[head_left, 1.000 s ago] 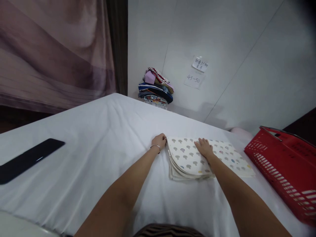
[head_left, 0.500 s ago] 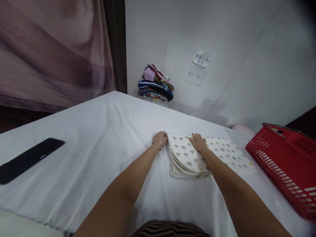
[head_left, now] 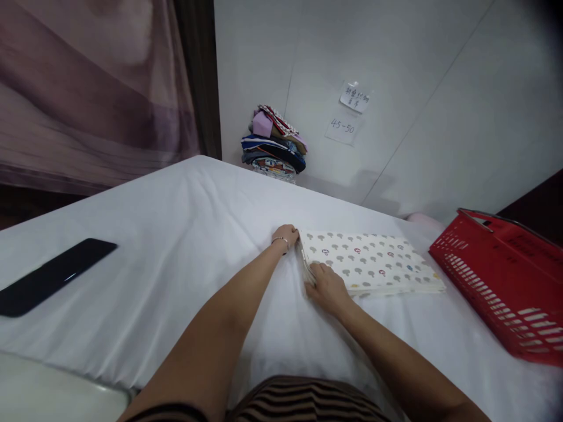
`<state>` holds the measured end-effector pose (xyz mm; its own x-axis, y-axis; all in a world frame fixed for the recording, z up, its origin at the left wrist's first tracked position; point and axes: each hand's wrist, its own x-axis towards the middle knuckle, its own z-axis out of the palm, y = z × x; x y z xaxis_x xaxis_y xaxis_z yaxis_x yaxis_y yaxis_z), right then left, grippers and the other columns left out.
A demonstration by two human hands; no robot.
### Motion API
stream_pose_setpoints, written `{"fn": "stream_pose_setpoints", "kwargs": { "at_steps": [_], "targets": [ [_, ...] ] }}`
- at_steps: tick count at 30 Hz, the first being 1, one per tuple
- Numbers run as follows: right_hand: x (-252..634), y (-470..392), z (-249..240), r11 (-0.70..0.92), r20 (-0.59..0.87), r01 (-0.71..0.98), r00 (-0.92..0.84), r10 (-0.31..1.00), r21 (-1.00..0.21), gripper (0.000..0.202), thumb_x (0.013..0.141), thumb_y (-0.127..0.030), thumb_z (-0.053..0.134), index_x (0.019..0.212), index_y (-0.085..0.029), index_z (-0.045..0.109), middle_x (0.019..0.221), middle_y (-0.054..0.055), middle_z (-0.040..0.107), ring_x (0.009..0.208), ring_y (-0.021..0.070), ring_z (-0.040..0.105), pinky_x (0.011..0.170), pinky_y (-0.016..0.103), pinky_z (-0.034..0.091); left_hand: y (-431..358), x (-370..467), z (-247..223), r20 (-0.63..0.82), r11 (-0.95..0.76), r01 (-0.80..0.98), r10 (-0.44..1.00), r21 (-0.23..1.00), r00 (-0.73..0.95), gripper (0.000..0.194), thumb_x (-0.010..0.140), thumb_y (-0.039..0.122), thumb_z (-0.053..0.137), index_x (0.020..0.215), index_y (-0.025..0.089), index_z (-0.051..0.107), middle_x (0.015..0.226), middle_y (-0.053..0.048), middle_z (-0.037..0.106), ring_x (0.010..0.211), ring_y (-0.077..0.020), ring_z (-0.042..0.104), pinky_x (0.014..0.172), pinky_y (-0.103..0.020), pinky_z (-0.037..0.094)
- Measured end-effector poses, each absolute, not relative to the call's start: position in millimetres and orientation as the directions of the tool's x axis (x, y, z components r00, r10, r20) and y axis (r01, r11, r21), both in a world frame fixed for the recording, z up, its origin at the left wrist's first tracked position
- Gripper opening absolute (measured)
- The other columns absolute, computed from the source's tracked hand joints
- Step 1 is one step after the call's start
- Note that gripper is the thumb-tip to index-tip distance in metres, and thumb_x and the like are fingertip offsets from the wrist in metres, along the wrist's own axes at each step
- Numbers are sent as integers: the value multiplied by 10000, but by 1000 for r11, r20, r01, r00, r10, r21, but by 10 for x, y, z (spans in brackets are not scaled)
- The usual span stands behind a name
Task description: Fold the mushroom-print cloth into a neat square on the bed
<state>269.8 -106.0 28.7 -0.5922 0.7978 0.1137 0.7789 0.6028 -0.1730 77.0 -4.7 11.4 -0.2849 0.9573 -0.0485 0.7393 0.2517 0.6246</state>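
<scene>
A folded white cloth [head_left: 373, 258] with a grey mushroom-like print lies in layers on the white-covered table. My left hand [head_left: 287, 235], with a thin bracelet at the wrist, is closed on the cloth's far left corner. At the near left corner, my right hand [head_left: 326, 286] has its fingers wrapped round the layered edge, thumb below and fingers on top. The layers are partly hidden by that hand.
A red plastic basket [head_left: 501, 281] stands at the right. A dark flat object [head_left: 57, 275] lies at the left. Beyond the table's far edge is a stack of folded fabrics [head_left: 275, 143], by a wall with paper notes [head_left: 343, 126]. A pink curtain [head_left: 97, 88] hangs at the left.
My right hand has moved from the top of the cloth to its near left corner and closed on it. The bowed near edge now lies straighter. My left hand stays at the far corner.
</scene>
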Motion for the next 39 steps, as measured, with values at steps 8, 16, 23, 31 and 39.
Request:
{"fn": "stream_pose_setpoints", "kwargs": {
  "at_steps": [8, 16, 23, 31, 39],
  "targets": [
    [2762, -850, 313, 471, 14, 760, -520, 854, -449, 295, 759, -161, 424, 986, -212, 606, 883, 24, 662, 813, 171, 578, 703, 244, 391, 15, 746, 143, -74, 288, 757, 950, 586, -304, 200, 780, 293, 508, 876, 225, 670, 1030, -54, 663, 952, -208, 604, 767, -286, 469],
    [2798, -812, 271, 399, -16, 749, -479, 878, -528, 405, 731, -200, 462, 1122, -217, 568, 747, -12, 641, 652, 153, 549, 595, 235, 378, -19, 750, 174, -126, 293, 795, 955, 531, -267, 211, 731, 323, 572, 875, 204, 670, 988, -91, 673, 921, -228, 621, 750, -293, 482],
    [2724, -883, 362, 388, -47, 777, -471, 881, -496, 339, 733, -272, 509, 1060, -222, 581, 740, -10, 624, 659, 152, 536, 588, 234, 345, -33, 785, 207, -158, 296, 803, 955, 517, -251, 191, 734, 290, 570, 850, 182, 677, 995, -117, 672, 936, -253, 625, 744, -306, 493],
    [2699, -805, 340, 393, -9, 811, -440, 898, -435, 132, 748, -221, 466, 745, -202, 597, 671, -7, 591, 648, 139, 510, 581, 226, 315, -101, 753, 227, -191, 307, 808, 951, 502, -242, 230, 730, 324, 576, 839, 147, 673, 936, -145, 679, 890, -264, 641, 711, -312, 503],
    [2642, -1076, 411, 456, -20, 839, -483, 875, -296, 492, 748, -542, 540, 1105, -204, 541, 950, 62, 602, 836, 209, 545, 664, 277, 361, -87, 848, 189, -96, 252, 825, 967, 506, -236, 340, 765, 303, 536, 1082, 202, 608, 1210, -130, 563, 1015, -241, 595, 806, -308, 478]
  ]
}}
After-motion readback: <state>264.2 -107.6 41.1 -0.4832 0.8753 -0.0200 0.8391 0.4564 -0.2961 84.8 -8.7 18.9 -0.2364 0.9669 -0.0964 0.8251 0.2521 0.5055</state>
